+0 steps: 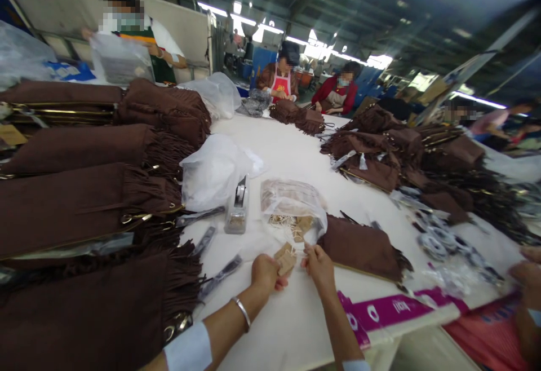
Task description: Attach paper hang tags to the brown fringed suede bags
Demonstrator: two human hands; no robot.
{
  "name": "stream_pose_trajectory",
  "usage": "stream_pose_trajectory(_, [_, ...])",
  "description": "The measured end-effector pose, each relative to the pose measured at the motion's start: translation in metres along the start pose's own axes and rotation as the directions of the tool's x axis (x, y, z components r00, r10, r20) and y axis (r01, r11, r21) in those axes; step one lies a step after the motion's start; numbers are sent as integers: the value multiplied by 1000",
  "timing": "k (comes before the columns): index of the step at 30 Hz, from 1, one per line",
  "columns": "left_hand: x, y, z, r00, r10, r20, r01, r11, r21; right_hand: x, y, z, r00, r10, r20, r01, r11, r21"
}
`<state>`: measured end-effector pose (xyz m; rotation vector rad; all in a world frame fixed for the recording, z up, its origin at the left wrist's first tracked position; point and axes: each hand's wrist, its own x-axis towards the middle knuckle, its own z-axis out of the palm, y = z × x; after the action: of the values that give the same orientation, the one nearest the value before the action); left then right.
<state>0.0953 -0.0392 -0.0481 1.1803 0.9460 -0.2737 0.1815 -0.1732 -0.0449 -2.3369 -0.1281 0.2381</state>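
1. White table (279,142) stands in a large hall; beyond it, three co-workers are busy with their hands.
2. Left hand (266,273) has its fingers closed on a tag (286,259), which is above the table, just before the mouth of a clear bag (291,195).
3. Right hand (318,266) is near this tag, with the fingers bent inward; whether they grip a string, I cannot tell.
4. Inside the bag are more tags and white strings. It blocks the space directly beyond the hands.
5. One brown pouch (363,247) lies beside the right hand.
6. Farther left are a tape dispenser (238,207) and fringed pouches in piles (71,202).
7. On the right lie another brown heap (401,151) and a purple strip (384,312) along the edge.
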Motion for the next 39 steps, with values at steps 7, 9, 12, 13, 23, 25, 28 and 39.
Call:
stream_pose_trajectory(7, [-30,-4,-19,995,98,-6,-98,993,-61,-61,6,-20,988,135,-73,-125,984,131])
stream_pose_trajectory(9, [-45,-1,-29,991,130,27,-127,988,-90,-90,1,-17,978,173,113,-201,923,329])
stream_pose_trajectory(12, [-71,-2,-45,979,193,64,-185,975,-120,-129,-18,-1,887,106,450,-387,704,596])
stream_pose_trajectory(13, [-80,-6,-52,977,205,66,-196,973,-123,-139,-28,6,851,39,524,-428,629,649])
stream_pose_trajectory(23, [-113,-68,-99,960,272,72,-266,961,-82,-153,-73,49,827,3,563,-454,594,664])
stream_pose_trajectory(25, [-109,-65,-109,950,311,28,-309,950,-50,-150,-74,42,814,-48,579,-403,671,622])
stream_pose_trajectory(28, [-111,-54,-129,930,367,-17,-367,925,-100,-152,-85,28,726,-141,673,-357,759,545])
stream_pose_trajectory(39, [-152,-52,-189,851,512,115,-472,843,-259,-171,-141,44,475,-251,844,-265,873,409])
